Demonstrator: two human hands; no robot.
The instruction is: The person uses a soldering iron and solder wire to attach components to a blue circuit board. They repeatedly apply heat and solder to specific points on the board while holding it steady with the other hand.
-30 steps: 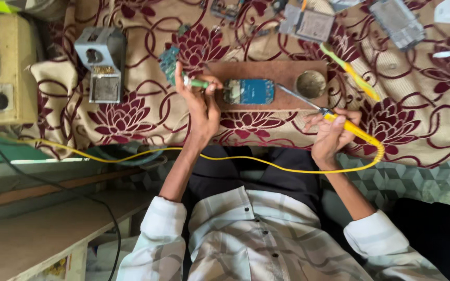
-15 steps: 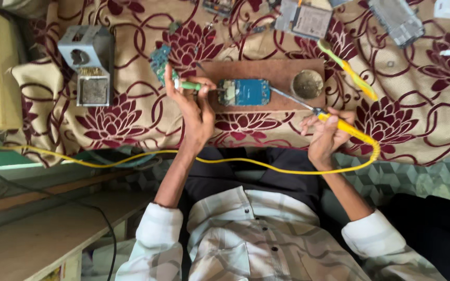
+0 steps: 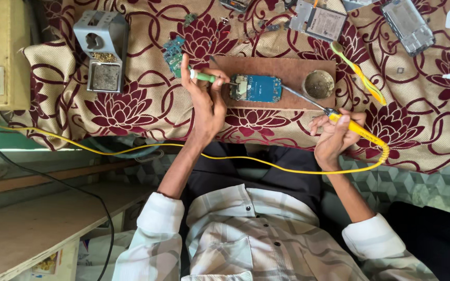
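Floral cloth (image 3: 131,112) covers table. Left hand (image 3: 207,101) grips green-handled tool (image 3: 207,77) at blue circuit board (image 3: 256,88); right hand (image 3: 334,138) grips yellow soldering iron (image 3: 358,130).

the worktop cloth (image 3: 147,112) is beige with dark maroon flowers and swirls. the board (image 3: 282,78) is plain brown, and the circuit board (image 3: 259,88) on it is blue. the tool (image 3: 204,77) has a green handle; the soldering iron (image 3: 358,130) handle and its cord (image 3: 266,164) are yellow. the toothbrush (image 3: 363,78) is yellow and green. the stand (image 3: 101,49) is grey metal with brassy wool. the tin (image 3: 319,85) is dull grey-brown. the shirt (image 3: 256,239) is pale, checked in grey and cream.
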